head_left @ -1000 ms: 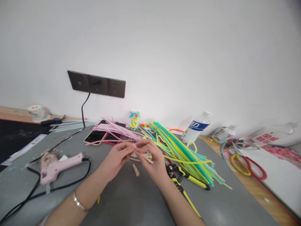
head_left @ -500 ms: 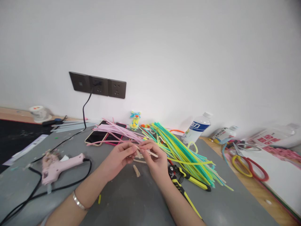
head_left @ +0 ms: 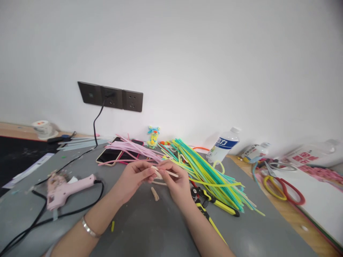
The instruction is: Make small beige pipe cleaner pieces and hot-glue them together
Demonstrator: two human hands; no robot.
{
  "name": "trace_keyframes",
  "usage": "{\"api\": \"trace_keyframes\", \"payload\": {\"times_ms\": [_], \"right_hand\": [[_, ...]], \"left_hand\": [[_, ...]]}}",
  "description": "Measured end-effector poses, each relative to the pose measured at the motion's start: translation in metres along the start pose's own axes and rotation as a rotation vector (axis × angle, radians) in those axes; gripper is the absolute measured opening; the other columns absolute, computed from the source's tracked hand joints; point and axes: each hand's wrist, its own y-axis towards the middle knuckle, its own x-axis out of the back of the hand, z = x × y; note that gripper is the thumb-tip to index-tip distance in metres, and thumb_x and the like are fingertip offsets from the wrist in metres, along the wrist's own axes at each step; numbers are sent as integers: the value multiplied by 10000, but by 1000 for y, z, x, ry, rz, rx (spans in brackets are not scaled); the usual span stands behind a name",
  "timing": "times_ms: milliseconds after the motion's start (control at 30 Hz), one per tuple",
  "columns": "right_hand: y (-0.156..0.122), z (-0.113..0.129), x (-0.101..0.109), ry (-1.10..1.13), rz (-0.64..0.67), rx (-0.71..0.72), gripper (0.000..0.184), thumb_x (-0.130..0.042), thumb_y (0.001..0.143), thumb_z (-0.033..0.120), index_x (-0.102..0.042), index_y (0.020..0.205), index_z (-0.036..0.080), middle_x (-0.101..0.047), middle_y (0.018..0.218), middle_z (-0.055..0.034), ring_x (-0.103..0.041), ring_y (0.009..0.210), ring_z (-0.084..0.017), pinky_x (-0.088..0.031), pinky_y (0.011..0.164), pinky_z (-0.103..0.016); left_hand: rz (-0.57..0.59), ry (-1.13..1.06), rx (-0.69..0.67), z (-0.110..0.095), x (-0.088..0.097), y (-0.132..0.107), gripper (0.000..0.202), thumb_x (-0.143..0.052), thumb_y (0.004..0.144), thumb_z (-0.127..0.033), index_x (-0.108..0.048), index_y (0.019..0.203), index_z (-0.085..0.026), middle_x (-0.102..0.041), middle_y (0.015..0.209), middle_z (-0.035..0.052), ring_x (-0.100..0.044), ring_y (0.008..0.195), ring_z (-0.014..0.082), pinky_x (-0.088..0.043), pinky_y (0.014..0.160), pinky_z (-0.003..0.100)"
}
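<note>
Both hands meet above the grey mat (head_left: 150, 228). My left hand (head_left: 132, 180) pinches the left end of a short cream pipe-cleaner piece (head_left: 168, 173). My right hand (head_left: 175, 182) pinches the same piece close beside it, and the piece sticks out to the right over my fingers. A small folded cream piece (head_left: 154, 193) lies on the mat just below the hands. A bracelet (head_left: 88, 228) sits on my left wrist.
A pink glue gun (head_left: 64, 189) with a black cord lies at the left. Pink (head_left: 128, 148) and green-yellow pipe cleaners (head_left: 209, 167) are piled behind the hands, over phones (head_left: 108, 155). Yellow-handled pliers (head_left: 211, 205), a water bottle (head_left: 222, 144) and red-yellow scissors (head_left: 281, 184) are at the right.
The hands have stayed together and lifted the cream piece slightly off the mat. The piece has turned in my fingers so one end now points right.
</note>
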Motion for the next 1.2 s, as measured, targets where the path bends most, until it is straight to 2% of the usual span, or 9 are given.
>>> {"api": "trace_keyframes", "payload": {"times_ms": [200, 400, 667, 867, 1033, 1200], "right_hand": [[0, -1, -2, 19, -3, -54, 149, -672, 868, 309, -719, 766, 210, -723, 815, -70, -675, 834, -225, -533, 770, -350], [1, -1, -1, 43, 25, -61, 154, -681, 861, 332, -734, 778, 213, -729, 849, -78, -675, 860, -235, -531, 770, -355], [2, -2, 1, 13, 36, -96, 177, -679, 857, 351, -725, 765, 207, -727, 841, -76, -671, 857, -231, -525, 770, -350], [4, -7, 3, -13, 13, -126, 216, -703, 841, 362, -703, 692, 206, -700, 715, -47, -648, 720, -207, -519, 689, -326], [5, -5, 4, -44, 34, -75, 210, -689, 862, 386, -738, 755, 211, -720, 753, -54, -661, 734, -214, -529, 695, -334], [5, -7, 5, -113, -7, 2, 121, -737, 831, 311, -736, 753, 218, -728, 761, -56, -661, 758, -218, -530, 745, -354]], "left_hand": [[-18, 39, -50, 1, 2, 2, 333, -883, 640, -394, -664, 657, -143, -649, 588, -5, -538, 542, 90, -458, 549, 204], [-38, 105, -101, 2, 4, 2, 299, -863, 670, -371, -694, 803, -164, -674, 646, -2, -580, 570, 111, -486, 568, 222], [-46, 234, -107, -1, 8, 3, 253, -860, 653, -347, -732, 736, -145, -694, 624, 17, -602, 578, 126, -509, 597, 246], [-39, 299, -83, -4, 9, 4, 243, -830, 686, -373, -734, 712, -150, -729, 627, 39, -658, 606, 159, -509, 581, 242], [-71, 298, -56, -5, 8, 4, 299, -826, 681, -422, -718, 754, -153, -763, 684, 69, -717, 671, 217, -504, 558, 252], [-51, 312, -80, -3, 8, 5, 287, -805, 715, -417, -701, 756, -153, -765, 701, 69, -716, 679, 203, -492, 567, 240]]}}
